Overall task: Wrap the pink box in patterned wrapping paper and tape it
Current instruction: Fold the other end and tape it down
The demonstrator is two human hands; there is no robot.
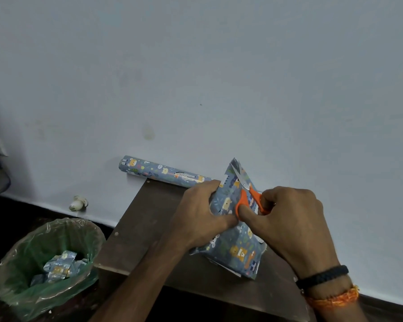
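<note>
Trimming the far flap above the box (235, 242), already papered: my right hand (291, 219) grips scissors (247, 194), left hand (203, 212) clasps the box; folding and taping remain.

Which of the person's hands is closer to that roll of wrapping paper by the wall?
Left. The left hand grips the wrapped box just below the roll's near end; the right hand, holding the scissors, is farther right.

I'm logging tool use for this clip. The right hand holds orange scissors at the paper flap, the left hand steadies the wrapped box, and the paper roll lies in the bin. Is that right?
One detail is off: the roll lies on the table against the wall, not in the bin, which holds only paper scraps. The head view shows it. The rest stands: the right hand holds the scissors at the flap, and the left hand steadies the box.
</note>
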